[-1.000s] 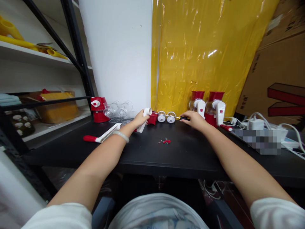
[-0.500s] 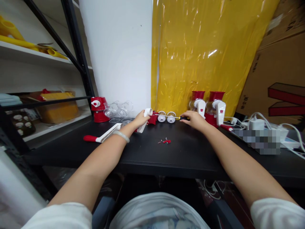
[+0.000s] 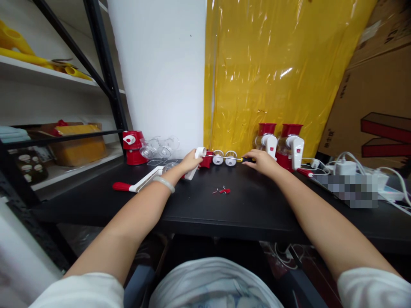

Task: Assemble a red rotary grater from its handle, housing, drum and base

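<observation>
My left hand is closed around a white crank handle, whose round end sticks up past the fingers and whose arm slants down below them. My right hand grips a screwdriver by its black and yellow handle. The thin shaft runs left towards the crank's round end; whether the tip touches it I cannot tell. Several small screws and a red piece lie on the black table between my forearms. Beside my left wrist rests another white crank handle with a red grip.
Two clear, white-backed drums stand behind the screwdriver. At left are a red grinder body and clear plastic parts. Two assembled red and white grinders stand at right, near cables and a white charger. A shelf rack borders the left.
The crank handle's round end has shifted and turned very slightly in my left hand. My right hand keeps the screwdriver in nearly the same place.
</observation>
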